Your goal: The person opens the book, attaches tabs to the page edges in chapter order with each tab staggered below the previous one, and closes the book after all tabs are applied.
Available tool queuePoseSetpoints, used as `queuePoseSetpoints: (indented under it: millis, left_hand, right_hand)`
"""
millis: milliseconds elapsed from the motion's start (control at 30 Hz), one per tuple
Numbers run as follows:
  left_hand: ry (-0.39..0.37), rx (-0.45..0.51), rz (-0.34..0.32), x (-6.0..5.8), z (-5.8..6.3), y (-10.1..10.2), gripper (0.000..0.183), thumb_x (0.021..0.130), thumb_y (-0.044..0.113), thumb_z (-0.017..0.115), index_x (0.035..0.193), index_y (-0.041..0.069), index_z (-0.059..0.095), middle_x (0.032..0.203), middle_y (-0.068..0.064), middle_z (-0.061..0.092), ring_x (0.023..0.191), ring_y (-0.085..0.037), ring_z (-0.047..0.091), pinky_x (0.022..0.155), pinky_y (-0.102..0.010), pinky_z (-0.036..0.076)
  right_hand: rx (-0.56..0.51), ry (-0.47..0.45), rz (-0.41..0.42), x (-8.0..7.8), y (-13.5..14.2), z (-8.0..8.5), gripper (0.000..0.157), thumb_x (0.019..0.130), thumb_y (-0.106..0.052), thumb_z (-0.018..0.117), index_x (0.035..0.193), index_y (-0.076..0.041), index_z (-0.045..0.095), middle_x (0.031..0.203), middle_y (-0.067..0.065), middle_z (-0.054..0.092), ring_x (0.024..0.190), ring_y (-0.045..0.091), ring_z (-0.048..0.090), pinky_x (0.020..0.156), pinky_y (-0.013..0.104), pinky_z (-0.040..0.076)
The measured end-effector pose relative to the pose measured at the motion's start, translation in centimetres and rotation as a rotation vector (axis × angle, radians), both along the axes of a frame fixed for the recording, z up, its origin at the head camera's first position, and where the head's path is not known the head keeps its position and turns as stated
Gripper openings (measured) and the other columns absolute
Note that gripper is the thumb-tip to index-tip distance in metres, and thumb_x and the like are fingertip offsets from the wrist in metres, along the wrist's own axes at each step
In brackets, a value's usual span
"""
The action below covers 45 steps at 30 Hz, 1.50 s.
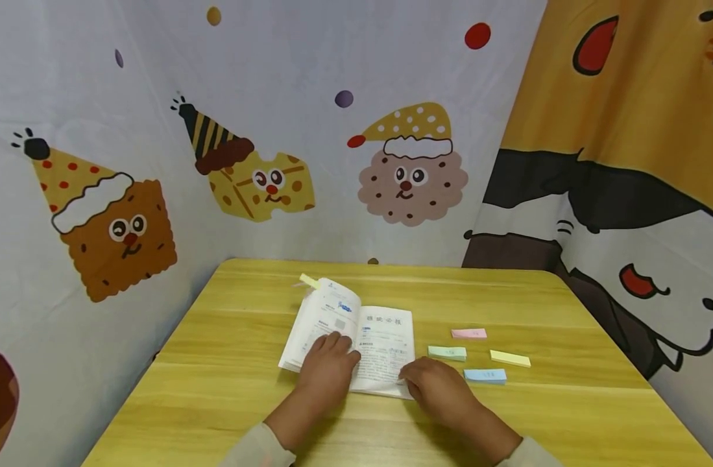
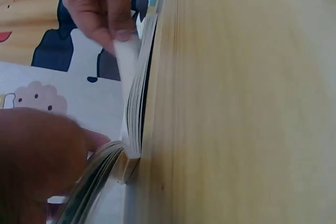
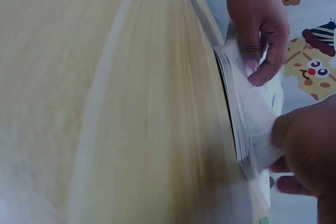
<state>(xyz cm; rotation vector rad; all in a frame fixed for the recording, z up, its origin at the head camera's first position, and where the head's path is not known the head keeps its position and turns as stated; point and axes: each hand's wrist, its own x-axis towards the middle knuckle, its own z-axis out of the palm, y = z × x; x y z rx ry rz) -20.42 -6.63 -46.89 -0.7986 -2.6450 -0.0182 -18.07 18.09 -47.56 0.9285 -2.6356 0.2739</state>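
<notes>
An open book (image 1: pixel 384 353) lies on the wooden table, its left pages (image 1: pixel 331 310) raised in a curve and its right side flatter. My left hand (image 1: pixel 327 366) rests on the lower part of the left page, near the spine. At the right side's lower outer corner, my right hand (image 1: pixel 444 389) pinches a page (image 2: pixel 126 61) between thumb and fingers. The right wrist view shows that page (image 3: pixel 252 103) lifted a little off the stack beneath. A yellow sticky tab (image 1: pixel 309 281) sticks out from the top of the left pages.
Right of the book lie small pads of sticky tabs: pink (image 1: pixel 469 333), green (image 1: pixel 447 353), yellow (image 1: pixel 510 358) and blue (image 1: pixel 485 376). Cloth with cartoon figures (image 1: pixel 413 188) hangs behind and beside the table (image 1: pixel 216 402).
</notes>
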Motion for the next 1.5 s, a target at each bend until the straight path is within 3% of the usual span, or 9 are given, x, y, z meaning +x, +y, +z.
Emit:
queuePoseSetpoints:
  millis: [200, 300, 433, 633, 833, 967, 1100, 1300, 1500]
  left_hand:
    - [-0.111, 0.007, -0.002, 0.2, -0.4, 0.5, 0.065, 0.078, 0.076, 0.044, 0.094, 0.017, 0.065, 0.106, -0.005, 0.049, 0.112, -0.029, 0.042, 0.098, -0.047, 0.031]
    - [-0.113, 0.022, 0.017, 0.1, -0.5, 0.6, 0.057, 0.083, 0.068, 0.047, 0.099, 0.016, 0.065, 0.107, -0.004, 0.05, 0.111, -0.028, 0.043, 0.099, -0.047, 0.031]
    - [-0.099, 0.149, 0.08, -0.1, -0.6, 0.6, 0.052, 0.09, 0.048, 0.053, 0.126, 0.009, 0.053, 0.109, -0.007, 0.057, 0.109, -0.026, 0.049, 0.096, -0.043, 0.036]
    - [0.125, 0.387, 0.164, -0.6, -0.7, 0.2, 0.086, 0.077, 0.018, 0.066, 0.15, 0.008, 0.019, 0.115, -0.02, 0.052, 0.109, -0.033, 0.05, 0.081, -0.039, 0.048]
    - [0.086, 0.15, 0.198, -0.7, 0.1, -0.4, 0.072, 0.079, 0.001, 0.067, 0.142, 0.026, 0.042, 0.145, -0.02, 0.028, 0.137, -0.042, 0.01, 0.109, -0.052, 0.013]
    - [0.007, 0.028, 0.066, -0.2, 0.2, -0.5, 0.034, 0.081, 0.005, 0.065, 0.111, 0.022, 0.065, 0.12, -0.006, 0.053, 0.117, -0.03, 0.044, 0.096, -0.046, 0.036]
    - [-0.115, 0.027, 0.012, 0.1, -0.1, -0.2, 0.021, 0.087, 0.022, 0.063, 0.108, 0.023, 0.066, 0.107, -0.002, 0.055, 0.095, -0.024, 0.05, 0.072, -0.041, 0.046]
    - [-0.257, 0.059, 0.024, 0.4, -0.4, 0.3, 0.051, 0.078, 0.067, 0.057, 0.112, 0.03, 0.066, 0.11, -0.009, 0.05, 0.1, -0.029, 0.046, 0.079, -0.049, 0.043]
    - [-0.278, 0.056, 0.03, 0.4, -0.4, 0.5, 0.049, 0.075, 0.064, 0.063, 0.112, 0.032, 0.068, 0.112, -0.011, 0.047, 0.105, -0.032, 0.042, 0.082, -0.051, 0.04]
  right_hand:
    - [-0.151, 0.199, -0.031, 0.0, -0.5, 0.5, 0.018, 0.075, -0.013, 0.078, 0.085, -0.018, 0.064, 0.099, -0.008, 0.058, 0.095, 0.01, 0.053, 0.069, 0.026, 0.05]
    - [-0.227, 0.226, -0.057, 0.2, -0.7, 0.8, 0.028, 0.073, -0.016, 0.08, 0.082, -0.018, 0.053, 0.096, -0.005, 0.053, 0.086, 0.011, 0.053, 0.059, 0.024, 0.047]
    - [-0.179, 0.063, -0.059, 0.3, -0.6, 0.3, 0.026, 0.078, -0.033, 0.076, 0.09, -0.02, 0.057, 0.096, -0.008, 0.057, 0.086, 0.009, 0.056, 0.067, 0.026, 0.048]
    - [-0.031, -0.138, 0.051, 0.1, 0.1, -1.0, 0.021, 0.082, -0.032, 0.072, 0.097, -0.018, 0.068, 0.106, -0.005, 0.063, 0.103, 0.013, 0.057, 0.088, 0.033, 0.046]
    - [-0.034, -0.126, 0.091, 0.0, 0.4, -0.6, 0.01, 0.083, -0.023, 0.071, 0.092, -0.018, 0.07, 0.105, -0.006, 0.064, 0.101, 0.012, 0.058, 0.087, 0.033, 0.047]
    - [0.0, -0.124, 0.106, 0.0, 0.5, -0.3, 0.009, 0.085, -0.02, 0.069, 0.092, -0.015, 0.072, 0.104, -0.004, 0.065, 0.099, 0.012, 0.059, 0.086, 0.033, 0.047]
    - [0.035, -0.072, 0.072, 0.1, 0.5, 0.0, 0.007, 0.084, -0.016, 0.066, 0.09, -0.015, 0.071, 0.094, -0.007, 0.065, 0.091, 0.011, 0.06, 0.08, 0.031, 0.049]
    - [0.09, 0.044, 0.027, -0.1, 0.4, 0.0, 0.006, 0.089, -0.022, 0.064, 0.089, -0.018, 0.068, 0.086, -0.011, 0.06, 0.086, 0.009, 0.058, 0.078, 0.029, 0.049]
    - [0.021, 0.1, 0.02, -0.2, 0.4, 0.2, 0.009, 0.083, -0.025, 0.072, 0.085, -0.021, 0.064, 0.085, -0.014, 0.056, 0.086, 0.005, 0.055, 0.076, 0.027, 0.048]
